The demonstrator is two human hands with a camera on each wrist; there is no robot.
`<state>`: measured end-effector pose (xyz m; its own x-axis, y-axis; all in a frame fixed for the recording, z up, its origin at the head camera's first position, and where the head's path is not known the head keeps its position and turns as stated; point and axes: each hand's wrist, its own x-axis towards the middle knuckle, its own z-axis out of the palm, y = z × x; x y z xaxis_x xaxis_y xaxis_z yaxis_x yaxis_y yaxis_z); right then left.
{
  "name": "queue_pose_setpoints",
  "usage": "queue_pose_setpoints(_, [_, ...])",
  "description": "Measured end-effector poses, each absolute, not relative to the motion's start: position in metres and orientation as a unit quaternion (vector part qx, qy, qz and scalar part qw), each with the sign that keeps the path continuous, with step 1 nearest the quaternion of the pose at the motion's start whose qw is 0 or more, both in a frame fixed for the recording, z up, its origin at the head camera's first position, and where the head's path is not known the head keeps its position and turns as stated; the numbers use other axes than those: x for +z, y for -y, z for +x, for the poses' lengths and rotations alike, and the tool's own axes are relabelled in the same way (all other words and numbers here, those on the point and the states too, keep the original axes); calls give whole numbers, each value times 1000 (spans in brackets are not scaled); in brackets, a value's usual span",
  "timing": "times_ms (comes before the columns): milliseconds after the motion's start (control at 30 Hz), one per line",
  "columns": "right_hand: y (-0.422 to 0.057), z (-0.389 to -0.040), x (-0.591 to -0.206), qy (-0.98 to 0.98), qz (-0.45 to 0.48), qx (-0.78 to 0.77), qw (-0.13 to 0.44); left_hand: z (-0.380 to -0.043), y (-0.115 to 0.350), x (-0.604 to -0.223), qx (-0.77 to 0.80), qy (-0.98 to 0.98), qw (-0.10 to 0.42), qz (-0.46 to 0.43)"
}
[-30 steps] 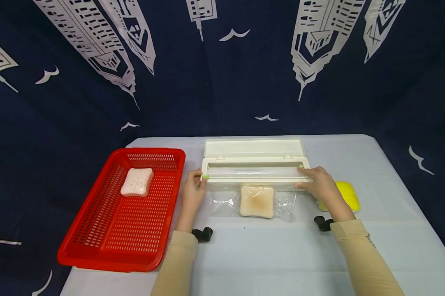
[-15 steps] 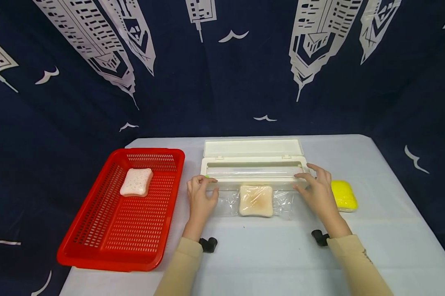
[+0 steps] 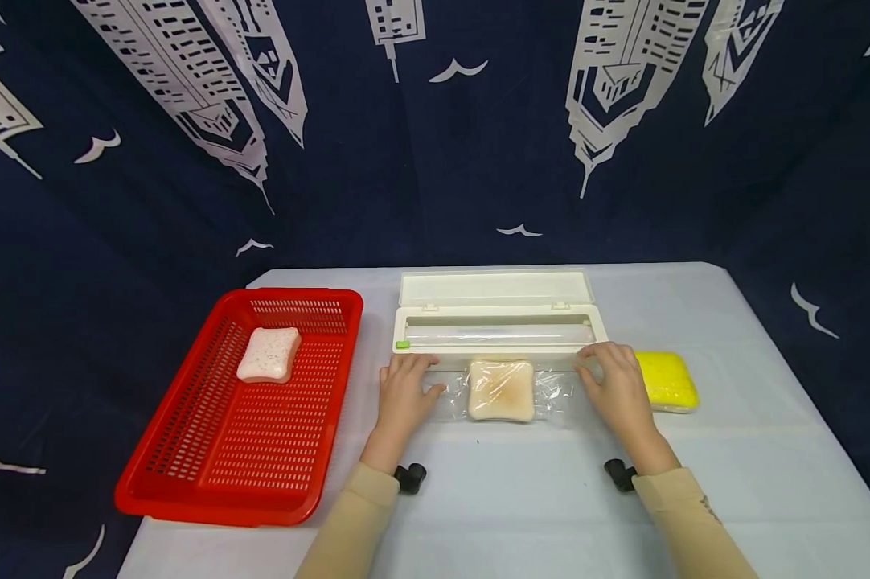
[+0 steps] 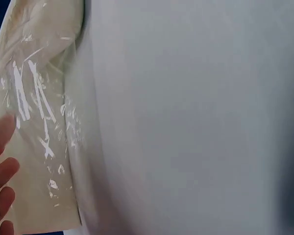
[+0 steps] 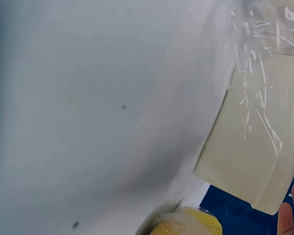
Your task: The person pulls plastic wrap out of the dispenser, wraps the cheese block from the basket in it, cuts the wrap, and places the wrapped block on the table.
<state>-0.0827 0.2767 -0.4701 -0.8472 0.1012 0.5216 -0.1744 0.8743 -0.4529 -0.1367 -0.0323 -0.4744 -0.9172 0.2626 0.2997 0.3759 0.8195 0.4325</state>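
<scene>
A toasted-looking bread slice (image 3: pixel 502 392) lies under clear plastic wrap (image 3: pixel 553 394) before a white wrap dispenser (image 3: pixel 496 310) with its lid raised. A roll of clear film lies inside the dispenser. My left hand (image 3: pixel 404 398) is at the dispenser's front left, fingertips by its front face and thumb toward the wrap. In the left wrist view, the left fingers (image 4: pixel 4 169) are apart from the thumb with nothing between them. At the front right corner is my right hand (image 3: pixel 618 388), index finger and thumb bent with a gap between them.
A red plastic basket (image 3: pixel 214 505) stands at the left, holding a pale speckled bread-shaped slice (image 3: pixel 269 355). Just beyond the right hand sits a yellow wrapped item (image 3: pixel 668 381). A green slider (image 3: pixel 403 344) shows at the dispenser's left end. A dark printed curtain hangs behind the table.
Both hands have moved from the dispenser's ends to its front edge, nearer the wrap. The left hand has left the green slider, now uncovered. The bread and dispenser stay put.
</scene>
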Motion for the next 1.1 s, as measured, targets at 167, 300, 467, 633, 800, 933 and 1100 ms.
queue_pose_setpoints(167, [-275,-87,-475,935,26,214,283,-138,26,-479,-244,946,132,-168])
queue_pose_setpoints(300, [-273,-84,-475,935,32,195,295,-138,25,-482,-234,943,157,-180])
queue_pose_setpoints(467, [-268,-73,-472,935,37,199,291,-134,27,-478,-245,936,166,-192])
queue_pose_setpoints(633, [-259,-60,-475,932,47,223,283,-127,29,-473,-266,922,181,-214])
queue_pose_setpoints(800, [-250,-53,-480,928,70,222,290,-122,28,-473,-279,923,145,-221])
queue_pose_setpoints(933, [-244,-53,-480,934,69,232,265,-122,27,-473,-281,935,96,-194])
queue_pose_setpoints(1100, [-238,-57,-476,945,71,256,191,-123,24,-471,-278,939,5,-201])
